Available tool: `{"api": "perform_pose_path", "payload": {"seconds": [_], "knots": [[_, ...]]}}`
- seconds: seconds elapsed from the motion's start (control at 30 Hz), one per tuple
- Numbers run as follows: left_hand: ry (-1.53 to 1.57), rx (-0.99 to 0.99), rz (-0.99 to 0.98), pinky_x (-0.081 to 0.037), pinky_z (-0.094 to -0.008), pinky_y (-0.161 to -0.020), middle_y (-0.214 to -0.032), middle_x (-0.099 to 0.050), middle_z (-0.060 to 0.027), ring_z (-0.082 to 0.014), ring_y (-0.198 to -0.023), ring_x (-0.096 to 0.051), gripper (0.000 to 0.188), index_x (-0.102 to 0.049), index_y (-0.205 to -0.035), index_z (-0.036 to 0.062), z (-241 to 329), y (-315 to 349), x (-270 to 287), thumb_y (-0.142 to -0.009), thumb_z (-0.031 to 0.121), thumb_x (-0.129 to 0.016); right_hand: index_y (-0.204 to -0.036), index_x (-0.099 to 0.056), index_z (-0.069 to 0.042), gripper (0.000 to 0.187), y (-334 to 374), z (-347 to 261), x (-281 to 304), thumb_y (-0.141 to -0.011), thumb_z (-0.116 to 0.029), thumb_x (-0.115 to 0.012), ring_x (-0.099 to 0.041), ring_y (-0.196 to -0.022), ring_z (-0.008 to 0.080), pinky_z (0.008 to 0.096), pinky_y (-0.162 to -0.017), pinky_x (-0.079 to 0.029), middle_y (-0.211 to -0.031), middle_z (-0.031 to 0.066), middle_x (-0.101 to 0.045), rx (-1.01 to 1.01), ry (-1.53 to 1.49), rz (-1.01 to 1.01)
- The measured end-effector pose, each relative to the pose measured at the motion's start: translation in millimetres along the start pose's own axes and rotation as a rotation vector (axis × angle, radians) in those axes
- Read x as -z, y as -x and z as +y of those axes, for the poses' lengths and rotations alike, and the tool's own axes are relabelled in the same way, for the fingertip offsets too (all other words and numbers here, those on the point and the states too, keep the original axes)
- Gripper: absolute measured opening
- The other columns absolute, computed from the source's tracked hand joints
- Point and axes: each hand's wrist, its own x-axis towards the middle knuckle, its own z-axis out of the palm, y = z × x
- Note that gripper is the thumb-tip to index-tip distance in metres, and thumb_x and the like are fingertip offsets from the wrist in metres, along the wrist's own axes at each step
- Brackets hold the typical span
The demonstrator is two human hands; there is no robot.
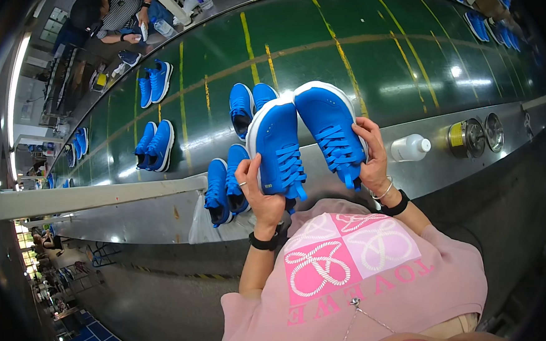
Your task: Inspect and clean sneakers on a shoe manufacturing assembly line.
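Two blue laced sneakers are being held up side by side above the edge of a green conveyor belt (341, 54), toes pointing away from the person and soles facing down toward the belt. The left hand (259, 193) is gripping the left sneaker (276, 145) at its heel, thumb along one side and fingers wrapping behind; the right hand (372, 158) is clasping the right sneaker (329, 123) around the heel and collar, fingers curled over the side. Both hands are closing firmly on their shoes. The shoes are looking light, with soft flexible uppers and firmer white rubber rims, so the stiffer heel counter is probably the surest place to hold without crushing the fabric or disturbing the laces. Further out, more pairs of blue sneakers (159, 146) are lying on the belt, one pair (227, 186) just beside the left hand. A white plastic bottle (409, 148) and round metal tins (468, 136) are resting on the grey ledge (131, 195) to the right, well apart from the held shoes.
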Motion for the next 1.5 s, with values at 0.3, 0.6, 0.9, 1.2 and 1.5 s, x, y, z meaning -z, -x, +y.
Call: {"api": "perform_pose_path", "payload": {"seconds": [0.3,0.6,0.9,1.2,1.5], "knots": [[-0.101,-0.018,0.024,-0.037,-0.0392,-0.102,-0.12,-0.045,-0.0145,-0.0314,-0.112,-0.048,0.074,-0.057,-0.132,0.0093,7,4,-12,-0.062,-0.012,-0.063,-0.123,-0.064,-0.012,0.063,5,-2,3,-0.063,0.005,-0.06,-0.049,-0.119,0.0338,0.0396,-0.105,-0.038,-0.132,0.0167,-0.047,0.022,0.147,0.031],[-0.137,0.071,-0.027,-0.038,-0.0399,-0.103,-0.122,-0.042,-0.0151,-0.0323,-0.111,-0.047,0.073,-0.06,-0.127,0.0094,8,10,-21,-0.058,-0.014,-0.054,-0.124,-0.062,-0.01,0.063,13,9,0,-0.062,0.003,-0.056,-0.049,-0.119,0.0343,0.0403,-0.107,-0.038,-0.128,0.0168,-0.048,-0.076,0.151,0.006],[-0.148,0.147,-0.074,-0.038,-0.0449,-0.098,-0.121,-0.043,-0.0191,-0.0383,-0.113,-0.044,0.069,-0.062,-0.124,0.0138,12,12,-26,-0.059,-0.007,-0.064,-0.129,-0.058,-0.009,0.061,17,13,0,-0.069,-0.004,-0.066,-0.052,-0.109,0.027,0.036,-0.098,-0.043,-0.121,0.0139,-0.05,-0.237,0.064,-0.071],[0.501,0.759,-0.323,-0.042,-0.0206,-0.07,-0.094,-0.052,0.0011,-0.006,-0.077,-0.049,0.061,-0.047,-0.145,0.0062,-16,14,-30,-0.094,0.031,-0.069,-0.141,-0.049,-0.009,0.05,16,30,3,-0.095,-0.028,-0.06,-0.052,-0.076,0.0091,0.0237,-0.07,-0.049,-0.101,0.0028,-0.055,-0.609,-0.174,-0.274],[0.555,0.991,-0.277,-0.051,-0.0274,-0.053,-0.082,-0.059,-0.0086,-0.0155,-0.064,-0.061,0.049,-0.061,-0.108,0.0006,-33,23,-36,-0.105,0.046,-0.042,-0.136,-0.056,-0.007,0.054,5,27,2,-0.101,-0.047,-0.05,-0.046,-0.059,0.0054,0.0253,-0.052,-0.052,-0.073,-0.0013,-0.047,-0.897,-0.326,-0.266]]}}
